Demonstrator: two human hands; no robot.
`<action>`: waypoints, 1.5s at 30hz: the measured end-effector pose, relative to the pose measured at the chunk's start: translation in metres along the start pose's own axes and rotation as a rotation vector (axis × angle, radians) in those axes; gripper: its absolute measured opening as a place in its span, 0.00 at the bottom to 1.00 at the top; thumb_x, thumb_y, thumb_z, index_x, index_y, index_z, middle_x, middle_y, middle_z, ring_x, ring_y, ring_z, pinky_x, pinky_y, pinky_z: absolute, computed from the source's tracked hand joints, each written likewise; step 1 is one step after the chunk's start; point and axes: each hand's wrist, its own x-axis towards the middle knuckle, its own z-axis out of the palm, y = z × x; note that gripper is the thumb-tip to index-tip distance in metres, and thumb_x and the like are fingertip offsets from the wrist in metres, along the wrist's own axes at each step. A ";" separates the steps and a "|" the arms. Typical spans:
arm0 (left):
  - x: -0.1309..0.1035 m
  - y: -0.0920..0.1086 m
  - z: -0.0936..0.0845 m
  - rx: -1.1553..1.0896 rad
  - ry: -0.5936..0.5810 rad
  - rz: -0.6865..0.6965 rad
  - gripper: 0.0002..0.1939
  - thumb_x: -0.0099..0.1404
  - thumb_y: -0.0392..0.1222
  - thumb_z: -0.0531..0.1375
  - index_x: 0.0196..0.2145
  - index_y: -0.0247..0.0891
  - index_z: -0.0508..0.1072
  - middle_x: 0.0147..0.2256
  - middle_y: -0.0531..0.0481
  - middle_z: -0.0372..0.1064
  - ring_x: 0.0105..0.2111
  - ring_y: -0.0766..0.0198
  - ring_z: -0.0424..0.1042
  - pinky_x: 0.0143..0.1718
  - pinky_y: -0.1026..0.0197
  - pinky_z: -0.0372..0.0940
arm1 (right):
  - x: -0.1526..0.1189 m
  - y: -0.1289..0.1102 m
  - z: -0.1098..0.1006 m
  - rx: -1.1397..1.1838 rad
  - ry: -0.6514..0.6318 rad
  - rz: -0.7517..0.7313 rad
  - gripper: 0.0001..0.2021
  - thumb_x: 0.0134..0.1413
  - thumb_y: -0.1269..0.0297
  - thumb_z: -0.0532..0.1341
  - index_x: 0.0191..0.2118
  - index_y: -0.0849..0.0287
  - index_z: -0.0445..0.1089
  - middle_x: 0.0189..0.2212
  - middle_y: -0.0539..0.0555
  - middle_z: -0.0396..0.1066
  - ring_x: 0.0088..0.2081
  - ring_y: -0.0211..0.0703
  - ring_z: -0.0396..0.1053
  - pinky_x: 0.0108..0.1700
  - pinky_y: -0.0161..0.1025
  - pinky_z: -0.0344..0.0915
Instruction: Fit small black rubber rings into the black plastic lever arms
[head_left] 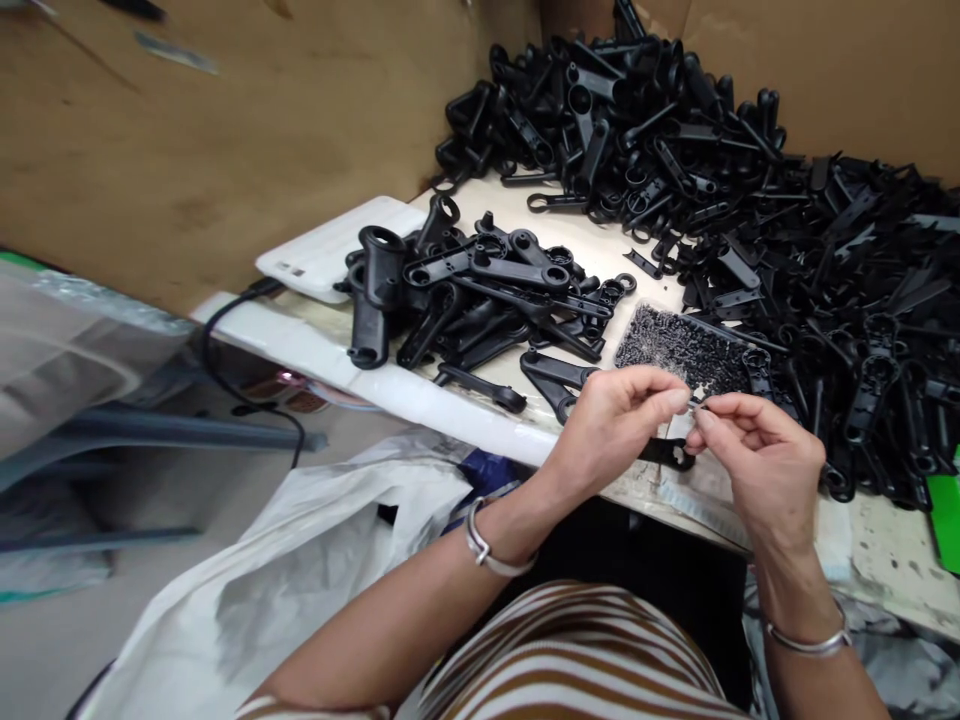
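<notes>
Over the table's front edge, my left hand (611,420) pinches thumb against forefinger, close to my right hand (757,450), which is pinched as well. A tiny dark piece (696,404) shows between the two sets of fingertips; its kind is too small to make out. Just behind my hands lies a shallow tray (619,350) of many small dark parts. A black plastic arm with a round hole (679,455) lies on the table under my hands, partly hidden by them. Another pair of black plastic arms (551,375) rests left of the tray.
A heap of black plastic handle-like parts (465,270) lies to the left. Larger piles (622,130) fill the back and the right side (862,300), against cardboard walls (847,70). A white flat device (330,250) with a black cable (206,340) stands at the left edge.
</notes>
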 end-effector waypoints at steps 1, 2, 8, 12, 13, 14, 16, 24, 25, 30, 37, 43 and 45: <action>0.006 0.001 -0.001 0.079 0.027 0.058 0.08 0.63 0.40 0.61 0.32 0.33 0.78 0.26 0.51 0.75 0.24 0.69 0.69 0.27 0.67 0.66 | 0.003 0.003 -0.001 0.037 0.000 0.019 0.07 0.46 0.66 0.70 0.32 0.59 0.74 0.22 0.50 0.75 0.22 0.38 0.74 0.27 0.34 0.73; 0.013 0.002 -0.002 0.171 0.060 0.128 0.07 0.64 0.39 0.61 0.33 0.34 0.78 0.29 0.50 0.76 0.27 0.67 0.72 0.32 0.66 0.68 | 0.005 0.005 -0.002 0.076 -0.001 0.041 0.08 0.45 0.66 0.70 0.33 0.60 0.74 0.21 0.49 0.75 0.21 0.38 0.73 0.27 0.34 0.73; 0.018 0.002 -0.002 0.517 0.045 0.472 0.10 0.61 0.30 0.63 0.42 0.35 0.78 0.46 0.44 0.76 0.46 0.59 0.75 0.52 0.58 0.69 | 0.012 0.014 -0.008 0.254 -0.007 0.157 0.11 0.42 0.64 0.72 0.32 0.61 0.74 0.19 0.49 0.73 0.20 0.36 0.71 0.26 0.34 0.71; -0.001 -0.002 0.007 0.448 0.025 0.462 0.11 0.60 0.28 0.64 0.40 0.37 0.78 0.35 0.51 0.79 0.33 0.66 0.77 0.40 0.65 0.72 | 0.009 0.012 -0.007 0.325 -0.056 0.200 0.10 0.41 0.63 0.72 0.30 0.61 0.74 0.18 0.49 0.72 0.19 0.35 0.69 0.25 0.33 0.69; -0.004 -0.003 0.009 0.439 0.048 0.460 0.10 0.60 0.28 0.63 0.39 0.38 0.78 0.34 0.52 0.79 0.32 0.66 0.77 0.39 0.66 0.72 | 0.008 0.011 -0.007 0.345 -0.067 0.212 0.10 0.41 0.63 0.72 0.30 0.60 0.74 0.18 0.48 0.72 0.19 0.34 0.68 0.25 0.33 0.69; -0.007 -0.004 0.011 0.430 0.074 0.461 0.09 0.60 0.28 0.63 0.38 0.38 0.78 0.33 0.52 0.79 0.32 0.66 0.77 0.39 0.66 0.72 | 0.007 0.011 -0.007 0.366 -0.078 0.225 0.09 0.42 0.63 0.72 0.30 0.60 0.74 0.18 0.48 0.72 0.19 0.34 0.68 0.25 0.32 0.69; -0.009 -0.005 0.013 0.404 0.104 0.447 0.08 0.61 0.29 0.62 0.36 0.38 0.79 0.32 0.52 0.79 0.31 0.66 0.77 0.38 0.67 0.71 | 0.005 0.010 -0.008 0.413 -0.111 0.257 0.08 0.44 0.63 0.71 0.31 0.59 0.75 0.20 0.49 0.72 0.20 0.33 0.68 0.26 0.31 0.69; -0.014 -0.007 0.015 0.088 0.109 0.221 0.08 0.58 0.29 0.64 0.35 0.36 0.79 0.32 0.51 0.79 0.31 0.66 0.77 0.37 0.68 0.72 | 0.000 0.013 -0.011 0.649 -0.205 0.418 0.07 0.43 0.64 0.72 0.31 0.58 0.77 0.25 0.48 0.71 0.25 0.29 0.66 0.25 0.24 0.67; -0.014 -0.008 0.016 0.049 0.112 0.192 0.07 0.58 0.29 0.64 0.35 0.36 0.79 0.32 0.51 0.79 0.31 0.66 0.77 0.37 0.68 0.72 | 0.000 0.013 -0.010 0.671 -0.205 0.436 0.08 0.42 0.64 0.72 0.31 0.58 0.77 0.24 0.48 0.71 0.25 0.29 0.66 0.24 0.23 0.67; -0.017 -0.009 0.019 -0.079 0.120 0.125 0.06 0.56 0.30 0.65 0.33 0.34 0.79 0.31 0.51 0.78 0.31 0.68 0.76 0.37 0.69 0.71 | -0.003 0.017 -0.010 0.724 -0.199 0.489 0.09 0.38 0.66 0.73 0.30 0.57 0.78 0.24 0.49 0.74 0.24 0.28 0.67 0.24 0.22 0.67; -0.019 -0.011 0.021 -0.137 0.101 0.110 0.05 0.56 0.30 0.65 0.32 0.36 0.79 0.29 0.52 0.77 0.30 0.68 0.75 0.35 0.69 0.70 | -0.006 0.019 -0.013 0.712 -0.191 0.448 0.07 0.39 0.67 0.72 0.30 0.57 0.77 0.24 0.48 0.74 0.24 0.28 0.67 0.26 0.23 0.69; -0.020 -0.011 0.022 -0.177 0.084 0.079 0.06 0.56 0.30 0.65 0.32 0.36 0.79 0.30 0.52 0.77 0.30 0.68 0.76 0.35 0.70 0.70 | -0.011 0.020 -0.015 0.586 -0.178 0.343 0.07 0.45 0.66 0.71 0.34 0.56 0.79 0.22 0.49 0.72 0.24 0.31 0.68 0.28 0.28 0.70; -0.020 -0.011 0.022 -0.186 0.083 0.074 0.05 0.55 0.30 0.65 0.32 0.35 0.79 0.29 0.52 0.77 0.30 0.69 0.76 0.35 0.70 0.70 | -0.013 0.021 -0.014 0.540 -0.162 0.290 0.07 0.46 0.65 0.70 0.35 0.56 0.79 0.23 0.48 0.72 0.24 0.31 0.68 0.29 0.29 0.69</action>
